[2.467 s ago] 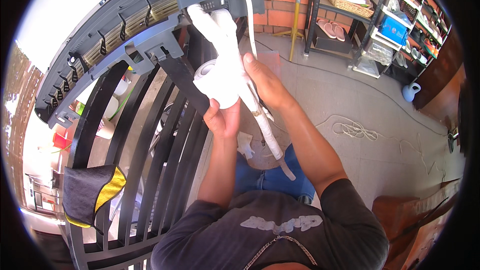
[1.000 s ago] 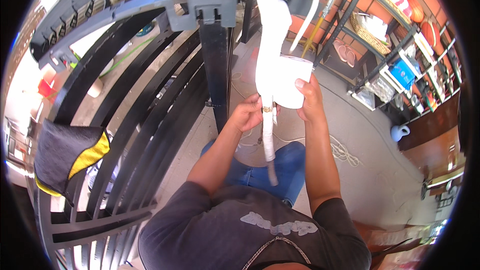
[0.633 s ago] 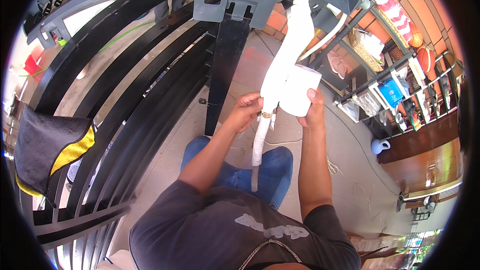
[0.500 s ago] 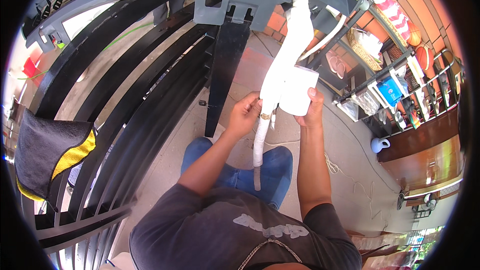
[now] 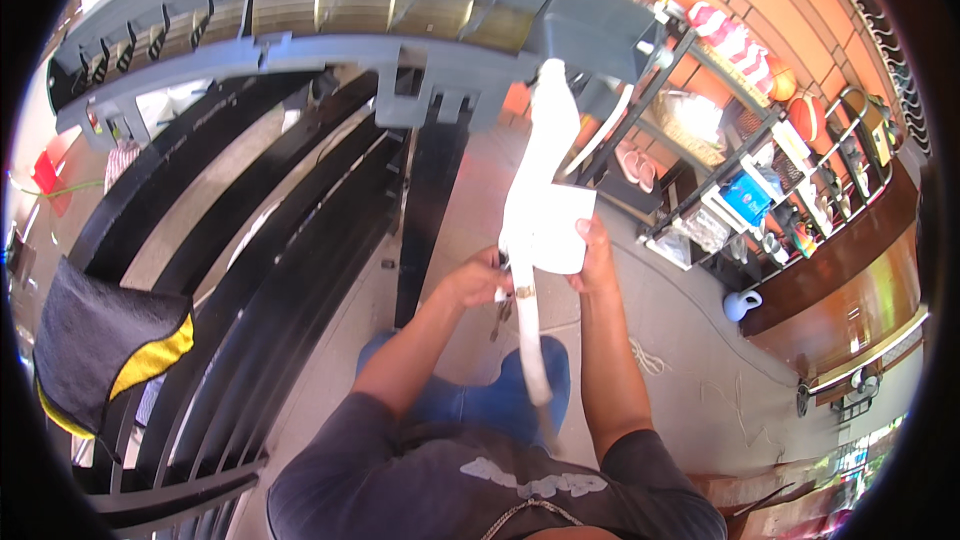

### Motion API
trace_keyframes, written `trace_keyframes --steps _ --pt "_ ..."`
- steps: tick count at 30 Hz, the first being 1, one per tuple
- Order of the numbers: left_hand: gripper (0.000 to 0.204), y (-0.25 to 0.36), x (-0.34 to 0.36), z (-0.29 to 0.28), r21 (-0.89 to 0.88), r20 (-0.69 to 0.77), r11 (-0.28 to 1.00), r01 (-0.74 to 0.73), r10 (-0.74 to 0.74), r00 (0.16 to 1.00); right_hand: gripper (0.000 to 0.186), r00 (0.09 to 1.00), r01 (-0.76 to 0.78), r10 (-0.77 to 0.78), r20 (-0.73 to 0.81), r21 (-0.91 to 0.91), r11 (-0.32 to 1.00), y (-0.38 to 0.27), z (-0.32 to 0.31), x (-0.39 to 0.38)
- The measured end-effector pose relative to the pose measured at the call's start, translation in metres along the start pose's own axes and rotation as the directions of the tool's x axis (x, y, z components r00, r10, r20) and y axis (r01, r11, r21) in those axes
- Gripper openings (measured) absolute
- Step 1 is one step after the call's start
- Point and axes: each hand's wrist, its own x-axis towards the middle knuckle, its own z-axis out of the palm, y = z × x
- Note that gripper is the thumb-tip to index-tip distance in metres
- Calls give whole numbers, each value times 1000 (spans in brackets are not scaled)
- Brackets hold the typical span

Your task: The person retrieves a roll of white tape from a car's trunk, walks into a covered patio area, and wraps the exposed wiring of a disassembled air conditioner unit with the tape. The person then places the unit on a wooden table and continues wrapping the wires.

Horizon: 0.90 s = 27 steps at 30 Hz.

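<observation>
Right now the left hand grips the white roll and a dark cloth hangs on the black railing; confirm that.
No: the head view shows the right hand gripping the white roll, not the left hand. The dark cloth does hang on the black railing.

Wrapped pipe bundle (image 5: 540, 150): white, thick up top, slanting down-left, then narrowing to a thin tube (image 5: 531, 340), brownish patch partway, lower end greyish and blurred. Tape roll (image 5: 563, 230): white, wide, glare-washed, just beside bundle's right side; contact unclear.
</observation>
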Motion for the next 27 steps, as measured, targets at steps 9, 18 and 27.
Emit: trace_keyframes --steps 9,18,27 --pt "64 -5 -8 59 781 -143 527 -336 674 724 68 1000 -8 8 10 -18 1000 -9 8 0" --pt "41 10 -15 67 848 -274 521 -102 595 756 69 994 -54 39 -106 -150 987 -19 10 -8" --pt "45 9 7 39 52 13 898 -438 438 899 85 988 -30 -14 -152 -283 959 -29 16 -9"
